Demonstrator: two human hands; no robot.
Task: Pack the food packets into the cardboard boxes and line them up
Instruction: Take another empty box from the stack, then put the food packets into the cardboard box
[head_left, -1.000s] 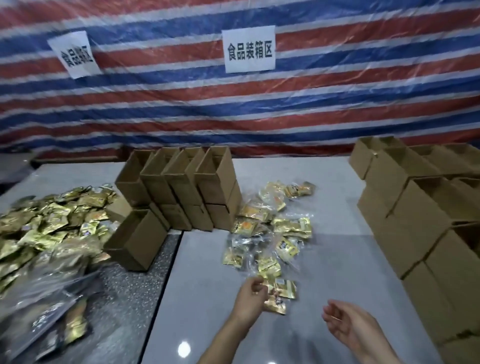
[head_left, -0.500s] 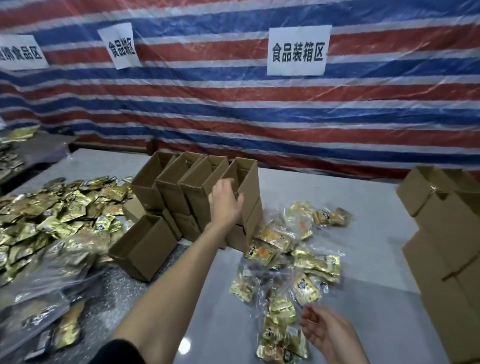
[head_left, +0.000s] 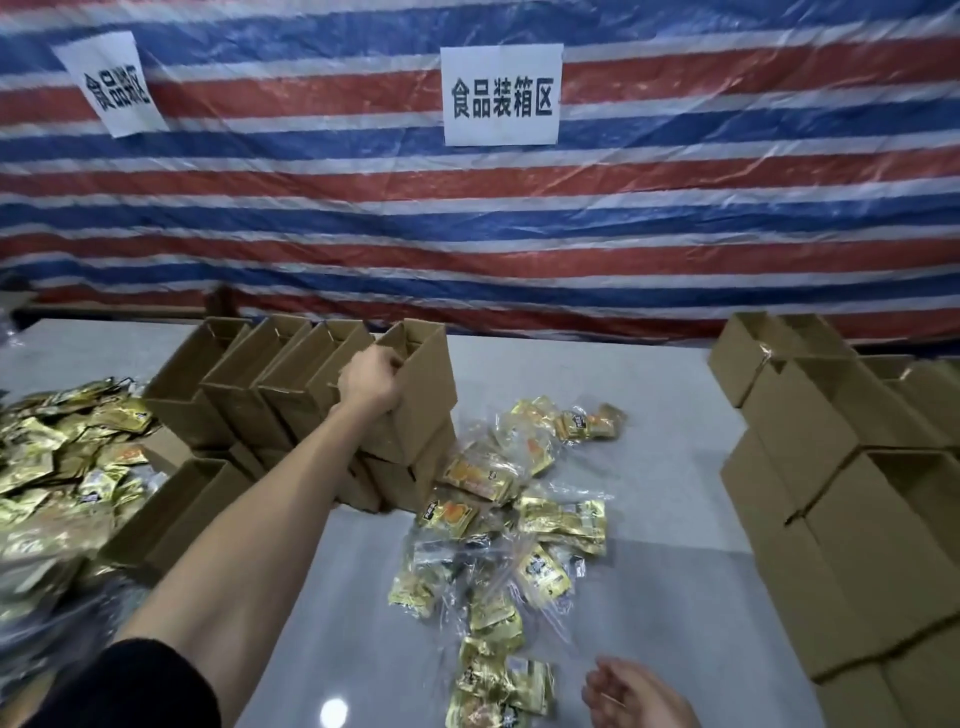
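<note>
The cardboard boxes (head_left: 426, 395) are made of matt brown card, dull and slightly rough. The food packets (head_left: 563, 525) are wrapped in glossy gold foil and crinkled clear plastic. The table (head_left: 665, 467) is finished smooth and grey, with a faint sheen. The striped tarpaulin (head_left: 675, 208) is shiny, wrinkled plastic. The signs (head_left: 501, 93) are printed on matt white paper.

Loose food packets (head_left: 498, 540), gold foil with orange print, some inside crumpled clear bags (head_left: 447, 566), strewn flat from the middle of the tabletop (head_left: 660, 467) down to its near edge. A bigger heap of gold packets (head_left: 62, 457) along the left edge. Brown cardboard boxes (head_left: 270, 384), open-topped, ranked side by side in two tiers toward the far left corner; rightmost upper box (head_left: 426, 395) gripped at its rim by the left hand (head_left: 371, 379). One lone box (head_left: 176, 509), open, just in front of that row. More stacked boxes (head_left: 857, 493) along the right edge.
</note>
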